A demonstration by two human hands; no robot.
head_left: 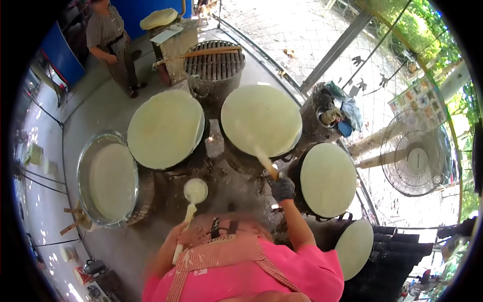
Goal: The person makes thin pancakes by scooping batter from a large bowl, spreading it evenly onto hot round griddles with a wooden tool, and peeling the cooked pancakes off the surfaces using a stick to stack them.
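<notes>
My left hand (183, 234) is wrapped round the long handle of a ladle (195, 191). The ladle's round bowl holds pale batter, and batter coats part of its handle. Gloved in dark grey, my right hand (283, 190) grips a wooden stick (267, 164) whose pale, blurred far end reaches over the near edge of the middle griddle. A thin round pale sheet (261, 120) covers that griddle. To its left, another round sheet (165, 129) lies on a griddle, its right edge slightly overhanging. Beside my right hand is a third covered griddle (328, 180).
A wide metal basin (132, 163) of batter stands at left. Another covered griddle (355, 249) is at lower right. Behind are a slatted drum (214, 75) with sticks across it, a bin (322, 126), a fan (416, 160) and a standing person (107, 38).
</notes>
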